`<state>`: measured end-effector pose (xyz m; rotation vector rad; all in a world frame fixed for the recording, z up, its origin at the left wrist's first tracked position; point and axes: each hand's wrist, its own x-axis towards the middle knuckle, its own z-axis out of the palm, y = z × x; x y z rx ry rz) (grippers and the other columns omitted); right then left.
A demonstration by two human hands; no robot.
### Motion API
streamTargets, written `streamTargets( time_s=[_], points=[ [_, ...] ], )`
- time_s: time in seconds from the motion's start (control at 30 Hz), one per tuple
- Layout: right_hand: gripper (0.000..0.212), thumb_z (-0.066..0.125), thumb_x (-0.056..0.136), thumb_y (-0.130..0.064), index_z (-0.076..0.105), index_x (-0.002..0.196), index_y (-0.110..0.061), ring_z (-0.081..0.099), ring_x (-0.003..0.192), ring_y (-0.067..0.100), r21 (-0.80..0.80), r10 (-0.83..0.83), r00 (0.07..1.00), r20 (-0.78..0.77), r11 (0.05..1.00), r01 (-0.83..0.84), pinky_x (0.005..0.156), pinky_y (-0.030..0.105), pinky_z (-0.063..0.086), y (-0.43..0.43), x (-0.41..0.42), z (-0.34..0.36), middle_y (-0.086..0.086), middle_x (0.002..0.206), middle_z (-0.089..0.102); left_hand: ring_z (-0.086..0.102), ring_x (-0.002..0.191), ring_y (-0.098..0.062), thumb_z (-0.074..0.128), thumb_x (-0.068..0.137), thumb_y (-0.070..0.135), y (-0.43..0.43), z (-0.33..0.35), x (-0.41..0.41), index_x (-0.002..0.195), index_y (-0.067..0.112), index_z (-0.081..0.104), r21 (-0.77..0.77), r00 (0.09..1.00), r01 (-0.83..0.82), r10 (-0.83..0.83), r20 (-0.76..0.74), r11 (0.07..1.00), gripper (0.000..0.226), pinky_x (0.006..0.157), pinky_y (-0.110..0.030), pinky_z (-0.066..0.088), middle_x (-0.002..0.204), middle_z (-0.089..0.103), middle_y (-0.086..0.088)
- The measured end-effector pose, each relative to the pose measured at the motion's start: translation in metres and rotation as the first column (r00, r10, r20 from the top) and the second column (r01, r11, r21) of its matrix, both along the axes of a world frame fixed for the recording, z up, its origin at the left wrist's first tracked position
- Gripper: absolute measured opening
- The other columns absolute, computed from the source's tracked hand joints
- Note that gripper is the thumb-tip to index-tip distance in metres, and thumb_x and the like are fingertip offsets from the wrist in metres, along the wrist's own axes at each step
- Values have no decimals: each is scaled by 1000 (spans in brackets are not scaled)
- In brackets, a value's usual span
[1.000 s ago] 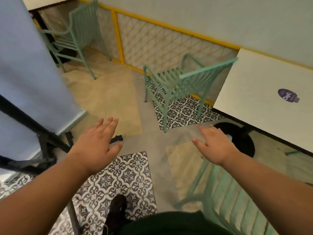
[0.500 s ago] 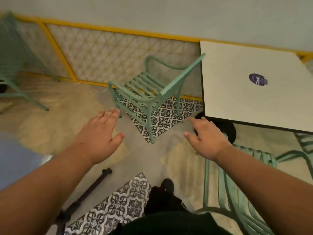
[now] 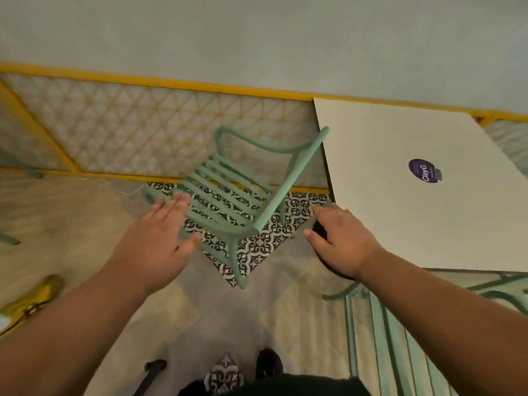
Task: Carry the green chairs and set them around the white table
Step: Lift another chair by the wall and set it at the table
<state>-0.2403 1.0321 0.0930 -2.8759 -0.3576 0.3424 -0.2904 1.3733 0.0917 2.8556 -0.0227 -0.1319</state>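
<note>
Your left hand [image 3: 155, 241] is spread flat, palm down, fingers extended and holding nothing; its fingertips [image 3: 178, 199] reach over the front edge of the chair [image 3: 228, 201], though contact cannot be confirmed; your right hand [image 3: 340, 238] is likewise open and empty, thumb out, poised just beside the lower end of the chair's back rail.

The chair stands on its legs between the two hands, its slatted seat facing left, away from the table [image 3: 400, 178], and its back top rail lies against or just at the table's left edge; a second chair [image 3: 385, 338] shows at lower right, near the table's front side, only partly in frame.

Progress, as judged: two chairs already stand close to the table, but the first faces away, so you probably have to grip, turn and seat it properly; whether further chairs remain to be fetched cannot be told, though a green leg [image 3: 8, 238] shows at far left.

The table is white and bare except for a round purple sticker [image 3: 424, 170]; its dark round base [image 3: 323, 232] shows under your right hand.

The floor is pale stone with patterned tile [image 3: 274, 238] insets; a yellow-framed lattice fence [image 3: 143, 132] runs behind, below a pale green wall [image 3: 257, 38].
</note>
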Motion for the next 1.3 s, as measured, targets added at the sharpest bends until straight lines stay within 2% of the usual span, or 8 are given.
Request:
streamTargets(
  time_s=[0.4, 0.5, 0.7, 0.77, 0.87, 1.03, 1.13, 1.3],
  points=[
    [69, 47, 101, -53, 33, 158, -16, 29, 150, 24, 161, -138, 990, -19, 977, 139, 124, 42, 25, 89, 72, -42, 5, 158, 40, -2, 156, -20, 33, 101, 57, 65, -78, 109, 162, 24, 0, -2, 993, 92, -92, -76, 996, 77, 127, -42, 7, 169, -1, 4],
    [71, 46, 101, -55, 32, 159, -16, 18, 154, 23, 206, -117, 993, -22, 971, 119, 126, 43, 18, 102, 107, -54, 6, 163, 32, -2, 156, -21, 32, 101, 57, 60, -102, 133, 162, 24, 1, -6, 993, 84, -84, -87, 996, 77, 127, -43, 9, 170, 0, 4],
    [63, 46, 101, -54, 44, 151, -16, 14, 155, 30, 95, 10, 1000, 0, 995, -10, 125, 40, 6, 89, 181, -78, 8, 155, 45, 11, 156, -25, 33, 100, 58, 32, -169, 181, 162, 24, 17, -67, 991, 26, -34, -133, 997, 72, 125, -46, 18, 169, 15, 2],
    [62, 42, 99, -62, 57, 143, -21, 18, 154, 31, 23, 57, 996, -70, 998, -56, 127, 47, 10, 75, 200, -95, 6, 147, 55, 17, 154, -28, 17, 96, 69, 22, -194, 187, 160, 25, 25, -54, 984, 52, -61, -168, 997, 78, 124, -47, 21, 167, 23, 0],
    [66, 31, 88, -72, 75, 103, -25, 32, 148, 31, -82, 143, 984, -107, 985, -152, 125, 52, 15, 59, 207, -124, 1, 116, 69, 21, 153, -28, 7, 92, 70, 8, -228, 193, 154, 27, 40, -84, 967, 87, -104, -233, 993, 83, 123, -47, 22, 162, 36, -2],
    [66, 24, 80, -67, 75, 81, -25, 48, 127, 29, -177, 181, 983, 33, 969, -172, 124, 50, 7, 65, 210, -147, 0, 96, 68, 55, 122, -25, 24, 91, 77, -8, -273, 193, 118, 28, 70, -379, 932, 2, -139, -336, 925, 73, 99, -37, 41, 120, 67, 0],
    [52, 35, 82, -57, 69, 64, -22, 55, 93, 26, -167, 224, 958, 178, 966, -195, 120, 49, 18, 59, 217, -154, -2, 69, 59, 50, 127, -28, 25, 95, 61, -17, -291, 200, 100, 28, 76, -308, 922, 34, -149, -357, 951, 61, 116, -47, 24, 112, 72, 1],
    [34, 46, 79, -43, 52, 51, -24, 50, 74, 25, -22, 205, 896, 394, 977, -214, 112, 51, 29, 58, 223, -175, -2, 56, 44, 52, 73, -17, 29, 82, 44, -20, -317, 211, 48, 21, 46, -289, 955, -52, -37, -295, 956, 44, 118, -61, 14, 58, 52, 2]
  ],
)
